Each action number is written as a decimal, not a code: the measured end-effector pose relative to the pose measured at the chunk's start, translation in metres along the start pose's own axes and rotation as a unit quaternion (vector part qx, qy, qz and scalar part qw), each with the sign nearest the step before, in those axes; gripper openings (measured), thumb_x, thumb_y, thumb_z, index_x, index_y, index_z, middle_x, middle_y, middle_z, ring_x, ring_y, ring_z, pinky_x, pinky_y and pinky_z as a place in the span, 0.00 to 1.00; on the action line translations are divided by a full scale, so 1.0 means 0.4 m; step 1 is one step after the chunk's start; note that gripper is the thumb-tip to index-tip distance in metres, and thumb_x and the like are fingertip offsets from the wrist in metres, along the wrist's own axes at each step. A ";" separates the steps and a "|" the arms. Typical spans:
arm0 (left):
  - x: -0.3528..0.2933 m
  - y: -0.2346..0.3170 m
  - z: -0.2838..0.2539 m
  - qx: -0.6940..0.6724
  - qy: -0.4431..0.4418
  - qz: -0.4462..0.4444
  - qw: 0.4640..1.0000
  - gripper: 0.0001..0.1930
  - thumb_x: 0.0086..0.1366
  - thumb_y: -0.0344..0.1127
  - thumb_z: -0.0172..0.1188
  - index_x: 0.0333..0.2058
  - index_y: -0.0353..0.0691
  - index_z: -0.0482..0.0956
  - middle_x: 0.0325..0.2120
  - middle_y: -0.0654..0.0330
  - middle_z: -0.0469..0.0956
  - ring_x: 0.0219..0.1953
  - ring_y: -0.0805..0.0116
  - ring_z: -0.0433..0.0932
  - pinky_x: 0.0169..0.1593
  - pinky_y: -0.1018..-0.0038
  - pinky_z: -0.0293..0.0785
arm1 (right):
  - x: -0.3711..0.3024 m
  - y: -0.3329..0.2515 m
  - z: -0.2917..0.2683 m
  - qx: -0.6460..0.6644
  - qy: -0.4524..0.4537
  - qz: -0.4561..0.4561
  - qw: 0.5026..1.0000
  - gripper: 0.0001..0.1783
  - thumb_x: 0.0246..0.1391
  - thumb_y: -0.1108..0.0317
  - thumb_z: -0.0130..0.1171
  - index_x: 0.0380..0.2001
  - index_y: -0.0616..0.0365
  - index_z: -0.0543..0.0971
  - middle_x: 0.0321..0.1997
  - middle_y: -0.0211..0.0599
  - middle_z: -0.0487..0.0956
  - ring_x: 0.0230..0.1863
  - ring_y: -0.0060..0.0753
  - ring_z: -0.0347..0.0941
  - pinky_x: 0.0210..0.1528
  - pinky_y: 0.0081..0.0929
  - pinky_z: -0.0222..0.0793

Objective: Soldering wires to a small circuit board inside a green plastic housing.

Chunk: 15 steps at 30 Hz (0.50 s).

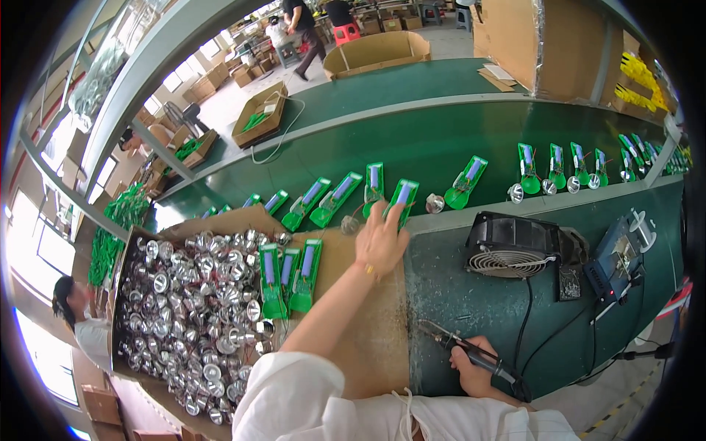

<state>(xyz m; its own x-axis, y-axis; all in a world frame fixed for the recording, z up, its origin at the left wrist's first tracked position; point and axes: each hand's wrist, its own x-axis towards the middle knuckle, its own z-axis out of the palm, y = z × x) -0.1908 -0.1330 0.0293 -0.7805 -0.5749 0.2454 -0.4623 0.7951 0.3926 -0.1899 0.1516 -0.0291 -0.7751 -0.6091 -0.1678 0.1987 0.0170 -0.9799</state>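
Observation:
My left hand (381,239) reaches forward to the far edge of the bench, its fingers closed on the lower end of a green plastic flashlight housing (404,192) with a purple-blue battery in it. Just left of those fingers is a small round reflector (349,225). Near the front edge of the bench, my right hand (474,364) grips the dark handle of a soldering iron (478,354), whose metal tip points left over the green mat. Beside my left forearm, several more green housings (290,275) lie at the edge of a box packed with silver reflectors (195,316).
A row of housings, some wired to reflectors, runs along the green conveyor (434,132). To the right sit a black fan (507,242), a blue soldering station (614,261) and a solder spool (642,228). Cables (548,338) trail over the mat. A person (79,312) is at far left.

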 end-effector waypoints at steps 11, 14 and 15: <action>-0.626 0.009 -0.150 -0.021 0.086 -0.104 0.991 0.35 0.50 0.35 0.60 0.57 0.39 0.55 0.55 0.42 0.54 0.58 0.43 0.55 0.57 0.58 0.58 | 0.012 -0.007 0.002 -0.014 0.003 -0.063 0.998 0.07 0.51 0.71 0.55 0.28 0.62 0.69 0.18 0.33 0.72 0.17 0.17 0.65 0.20 0.15 0.61; -0.663 -0.085 -0.227 0.103 0.195 -0.167 0.961 0.31 0.49 0.33 0.60 0.53 0.38 0.61 0.52 0.44 0.58 0.54 0.45 0.59 0.56 0.57 0.57 | 0.021 0.009 0.006 -0.002 0.009 -0.076 0.997 0.07 0.51 0.71 0.55 0.30 0.63 0.69 0.18 0.33 0.71 0.17 0.17 0.64 0.20 0.14 0.60; -0.682 -0.116 -0.243 0.114 0.208 -0.188 0.953 0.29 0.49 0.32 0.59 0.51 0.39 0.62 0.50 0.45 0.60 0.52 0.46 0.61 0.55 0.57 0.57 | 0.023 0.012 0.010 -0.008 0.005 -0.084 0.996 0.07 0.51 0.71 0.55 0.30 0.63 0.69 0.18 0.33 0.71 0.17 0.17 0.64 0.19 0.13 0.60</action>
<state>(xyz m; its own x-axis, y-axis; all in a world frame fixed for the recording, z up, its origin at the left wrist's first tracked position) 0.0845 -0.0317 0.0302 -0.3295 -0.8167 0.4737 -0.7932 0.5115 0.3303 -0.1937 0.1430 -0.0350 -0.8028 -0.5962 -0.0022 0.0565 -0.0724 -0.9958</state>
